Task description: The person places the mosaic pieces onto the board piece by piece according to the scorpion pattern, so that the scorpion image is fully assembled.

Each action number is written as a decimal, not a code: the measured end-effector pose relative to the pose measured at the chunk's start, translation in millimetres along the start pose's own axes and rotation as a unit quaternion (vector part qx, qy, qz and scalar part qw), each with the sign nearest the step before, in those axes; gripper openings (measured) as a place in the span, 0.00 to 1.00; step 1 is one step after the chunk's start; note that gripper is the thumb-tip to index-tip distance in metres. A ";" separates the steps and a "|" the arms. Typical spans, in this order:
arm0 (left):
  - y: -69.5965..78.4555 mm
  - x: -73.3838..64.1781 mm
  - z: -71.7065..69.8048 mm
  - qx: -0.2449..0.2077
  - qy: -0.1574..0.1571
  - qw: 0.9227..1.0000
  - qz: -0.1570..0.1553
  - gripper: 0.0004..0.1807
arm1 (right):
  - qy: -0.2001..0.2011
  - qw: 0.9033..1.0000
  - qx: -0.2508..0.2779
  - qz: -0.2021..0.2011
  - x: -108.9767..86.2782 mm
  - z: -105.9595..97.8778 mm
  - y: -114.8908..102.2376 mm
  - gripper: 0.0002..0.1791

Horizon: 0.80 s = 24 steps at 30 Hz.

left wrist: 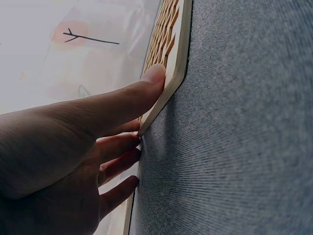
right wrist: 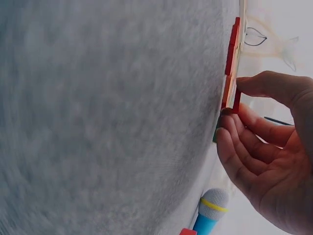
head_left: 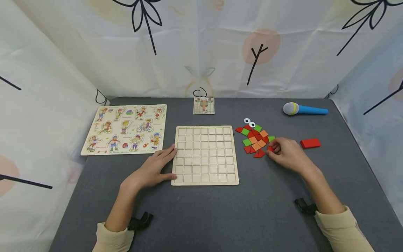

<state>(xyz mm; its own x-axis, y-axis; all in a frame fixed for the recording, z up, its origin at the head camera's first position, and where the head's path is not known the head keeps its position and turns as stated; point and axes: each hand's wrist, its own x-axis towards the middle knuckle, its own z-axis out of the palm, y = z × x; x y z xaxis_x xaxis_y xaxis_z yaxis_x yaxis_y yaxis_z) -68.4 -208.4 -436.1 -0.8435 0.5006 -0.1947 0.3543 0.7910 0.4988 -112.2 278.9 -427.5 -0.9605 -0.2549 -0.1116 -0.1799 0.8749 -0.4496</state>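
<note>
A light wooden grid board (head_left: 205,155) with shallow square cells lies at the middle of the table. My left hand (head_left: 154,169) rests at its left edge, fingers stretched out. In the left wrist view the thumb (left wrist: 154,76) lies on the board's rim near a corner. My right hand (head_left: 289,154) pinches a small red tile (right wrist: 236,101) between thumb and fingers, at the right side of a loose pile of tiles (head_left: 254,139). The pile has red, green and orange pieces, some square and some not. Two white eye discs (head_left: 252,124) lie at its far end.
A picture board (head_left: 126,129) with printed children lies to the left. A small pattern card (head_left: 204,106) is at the back edge. At the right are a blue toy microphone (head_left: 310,110) and a red block (head_left: 310,143). Printed curtains surround the grey table (head_left: 220,217).
</note>
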 end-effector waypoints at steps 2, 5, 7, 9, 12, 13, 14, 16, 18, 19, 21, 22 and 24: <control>-1.0 0.5 0.6 -0.002 -0.001 1.000 -0.001 0.52 | 0.007 1.000 0.011 -0.010 -2.0 0.2 -3.7 0.14; -1.9 1.1 1.1 -0.004 -0.003 1.000 -0.003 0.52 | 0.022 0.999 0.032 -0.027 -4.5 0.9 -11.2 0.14; -2.4 1.7 1.4 -0.005 -0.004 1.000 -0.004 0.52 | 0.030 0.998 0.046 -0.036 -5.4 2.0 -17.1 0.14; -2.1 2.1 1.3 -0.006 -0.004 1.000 -0.004 0.52 | 0.033 0.996 0.064 -0.042 -5.1 3.3 -23.3 0.14; -3.1 2.2 2.1 -0.005 -0.004 1.000 -0.004 0.52 | 0.028 0.994 0.093 -0.049 -2.7 5.9 -31.7 0.15; -3.2 2.2 2.3 -0.005 -0.004 1.000 -0.003 0.52 | 0.026 0.993 0.102 -0.053 -1.2 6.9 -33.8 0.15; -2.9 1.9 2.3 -0.004 -0.003 1.000 -0.003 0.52 | 0.023 0.992 0.111 -0.056 0.4 8.0 -35.6 0.16; -3.7 2.0 3.1 -0.004 -0.002 1.000 -0.003 0.52 | 0.019 0.990 0.125 -0.063 4.4 10.5 -39.0 0.16; -3.3 2.1 3.2 -0.006 -0.002 1.000 -0.002 0.52 | 0.018 0.988 0.137 -0.072 9.6 13.1 -42.9 0.15; -3.1 2.2 3.1 -0.007 -0.002 1.000 -0.002 0.52 | 0.017 0.987 0.143 -0.077 12.3 14.2 -45.0 0.14; -2.6 2.1 2.7 -0.006 0.001 1.000 0.001 0.52 | 0.015 0.984 0.156 -0.086 18.1 16.3 -49.8 0.13; -2.3 2.1 2.5 -0.007 0.001 1.000 0.002 0.52 | 0.014 0.982 0.163 -0.092 21.0 17.3 -52.0 0.13; -1.8 1.9 2.0 -0.009 0.002 1.000 0.003 0.52 | 0.011 0.980 0.172 -0.103 26.6 19.4 -56.2 0.11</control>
<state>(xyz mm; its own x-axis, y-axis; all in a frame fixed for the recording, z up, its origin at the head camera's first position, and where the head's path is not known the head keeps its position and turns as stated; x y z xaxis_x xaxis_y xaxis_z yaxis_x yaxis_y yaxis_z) -69.9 -208.2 -439.1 -0.8428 0.5040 -0.1888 0.3516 0.7812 0.5159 -123.5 215.0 -422.4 -0.9160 -0.4001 0.0303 -0.2923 0.6138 -0.7333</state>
